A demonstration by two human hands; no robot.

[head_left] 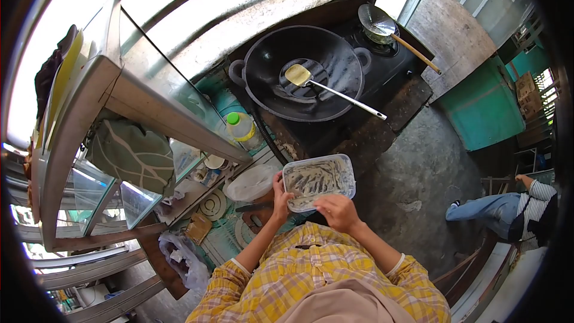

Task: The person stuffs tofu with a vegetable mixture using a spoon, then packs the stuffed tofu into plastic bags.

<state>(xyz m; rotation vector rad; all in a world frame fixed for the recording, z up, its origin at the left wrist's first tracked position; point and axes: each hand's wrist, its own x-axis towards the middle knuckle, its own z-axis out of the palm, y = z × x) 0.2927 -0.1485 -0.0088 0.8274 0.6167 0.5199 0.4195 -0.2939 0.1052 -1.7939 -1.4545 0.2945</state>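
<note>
A clear rectangular plastic container (318, 180) is held in front of my body, its inside smeared with a pale batter-like residue with dark streaks. My left hand (281, 199) grips its left side, thumb over the rim. My right hand (338, 212) is at the near right edge, fingers bent together over the rim; whether they pinch anything besides the container is hidden. Beyond it sits a large black wok (263, 66) on the stove. A spatula (335, 91) with a yellowish blade and metal handle lies across the wok.
A wire strainer (378, 20) with a wooden handle rests at the stove's far right. Left of the stove stand a green-capped bottle (242, 128) and a whitish plastic bowl (250, 183). A glass display case (161, 78) rises at left. Another person (508, 212) is at the far right.
</note>
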